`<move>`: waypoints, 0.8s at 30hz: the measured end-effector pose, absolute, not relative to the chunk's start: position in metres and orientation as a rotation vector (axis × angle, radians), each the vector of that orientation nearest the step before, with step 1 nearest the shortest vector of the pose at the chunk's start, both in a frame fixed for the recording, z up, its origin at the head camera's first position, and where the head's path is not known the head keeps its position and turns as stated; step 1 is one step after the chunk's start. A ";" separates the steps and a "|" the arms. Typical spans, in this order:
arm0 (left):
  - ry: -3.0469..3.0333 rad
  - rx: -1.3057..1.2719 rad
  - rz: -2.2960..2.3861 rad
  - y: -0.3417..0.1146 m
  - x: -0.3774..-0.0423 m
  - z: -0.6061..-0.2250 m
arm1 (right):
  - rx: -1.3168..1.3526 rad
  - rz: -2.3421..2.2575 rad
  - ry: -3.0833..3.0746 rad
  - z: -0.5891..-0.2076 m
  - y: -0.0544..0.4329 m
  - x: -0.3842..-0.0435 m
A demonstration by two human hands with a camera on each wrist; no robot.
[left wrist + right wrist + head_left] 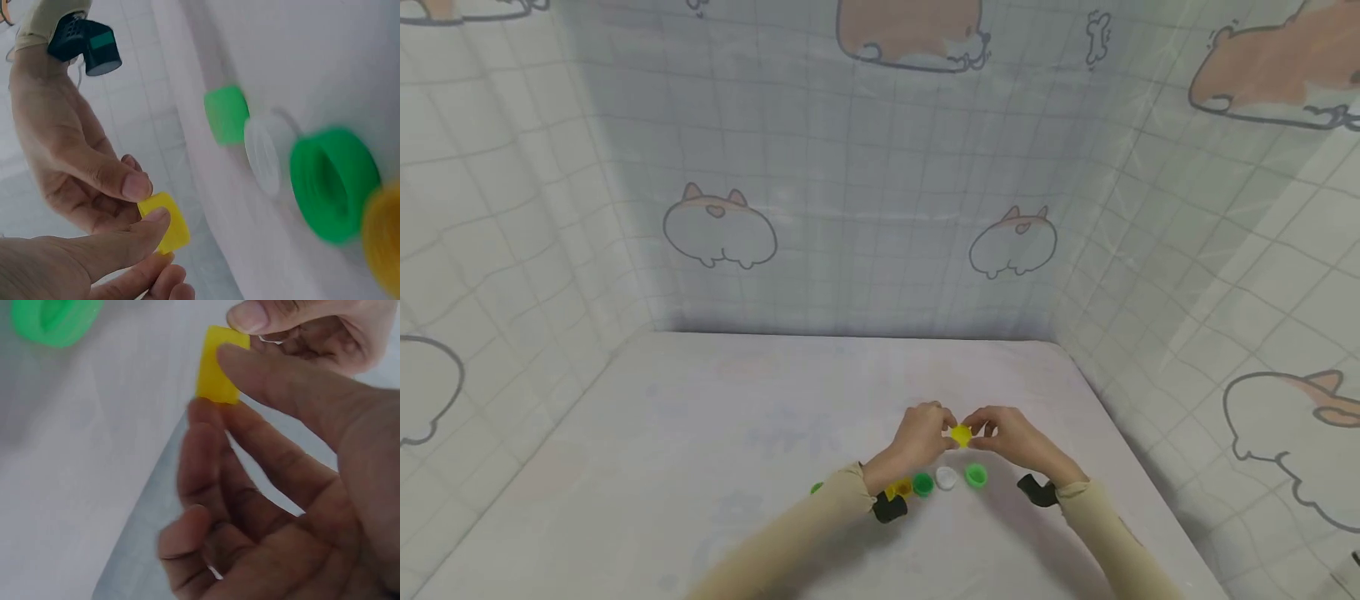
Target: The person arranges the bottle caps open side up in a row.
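A yellow bottle cap point(961, 435) is held up between both hands, over the table behind a row of other caps. My left hand point(919, 433) pinches it from one side between thumb and fingers. From the other side my right hand point(1017, 435) pinches the same cap, its thumb lying on the cap in the right wrist view. Close below the hands are a light green cap point(976, 476), a white cap point(946, 477) and a darker green cap point(922, 484). An orange-yellow cap point(382, 240) follows in the row, partly cut off in the left wrist view.
Further left another green cap point(817, 487) is mostly hidden behind the left sleeve point(805, 533). Black wrist cameras point(890, 507) sit on both wrists. Patterned cloth walls point(865, 250) enclose the pale table point(700, 450) at the back and sides.
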State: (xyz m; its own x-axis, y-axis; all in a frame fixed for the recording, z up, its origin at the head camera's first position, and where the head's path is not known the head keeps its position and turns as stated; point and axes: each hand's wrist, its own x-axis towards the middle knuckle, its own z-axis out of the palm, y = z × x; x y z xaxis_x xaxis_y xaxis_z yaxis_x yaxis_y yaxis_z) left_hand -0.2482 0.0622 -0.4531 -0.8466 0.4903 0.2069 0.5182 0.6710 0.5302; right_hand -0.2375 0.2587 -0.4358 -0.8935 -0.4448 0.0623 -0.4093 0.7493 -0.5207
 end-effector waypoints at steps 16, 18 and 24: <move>-2.871 -0.869 -0.689 0.116 -0.229 -0.476 | -0.694 -0.794 2.715 -0.437 0.303 -0.225; -2.890 -0.860 -0.686 0.119 -0.227 -0.478 | -0.713 -0.799 2.690 -0.441 0.309 -0.227; -2.931 -0.847 -0.698 0.127 -0.223 -0.486 | -0.691 -0.856 2.584 -0.452 0.322 -0.230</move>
